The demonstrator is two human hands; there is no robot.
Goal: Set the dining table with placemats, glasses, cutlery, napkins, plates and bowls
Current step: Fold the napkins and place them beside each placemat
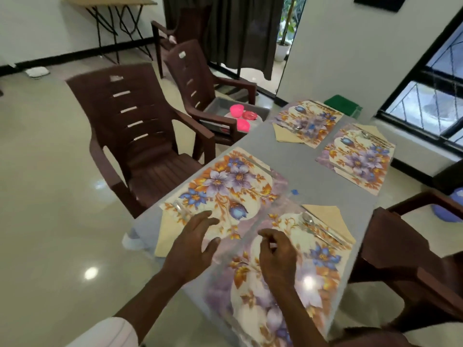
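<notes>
My left hand [194, 242] hovers flat and open over the placemat at 11 o'clock [225, 186]. My right hand [276, 254] hangs loosely curled and empty over the placemat at 1 o'clock [308, 284]. The two mats meet at their edges, so I judge they need squaring. I should slide them with flat palms, clear of the spoon [307, 219] on its napkin [325, 214]. The pink bowls [236, 111] wait in a grey tub [220, 102] beyond the bench [288, 156], at 12 o'clock.

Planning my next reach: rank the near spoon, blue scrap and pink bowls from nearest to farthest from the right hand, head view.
1. Spoon, on the napkin just beyond the right hand.
2. Blue scrap, on bare table farther out.
3. Pink bowls, in the bin on the left chair.
</notes>
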